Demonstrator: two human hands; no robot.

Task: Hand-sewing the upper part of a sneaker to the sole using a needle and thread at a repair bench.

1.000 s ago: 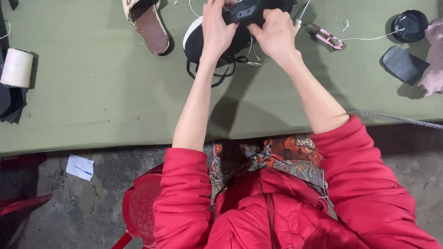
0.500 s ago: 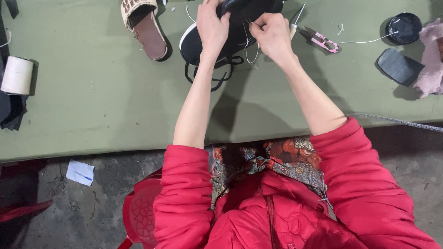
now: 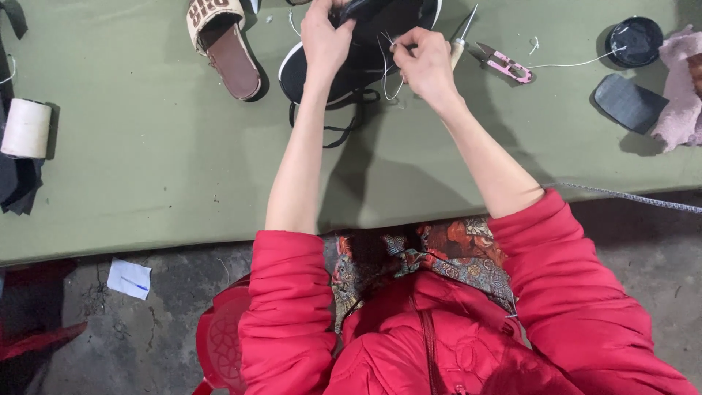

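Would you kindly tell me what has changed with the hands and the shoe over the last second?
The right hand has drawn slightly down and away from the black shoe, now pinching a white thread pulled out from it. The left hand keeps gripping the shoe. The sandal, pink snips and thread spool stayed put.

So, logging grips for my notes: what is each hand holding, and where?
Left hand grips the black shoe at its upper; right hand pinches white thread.
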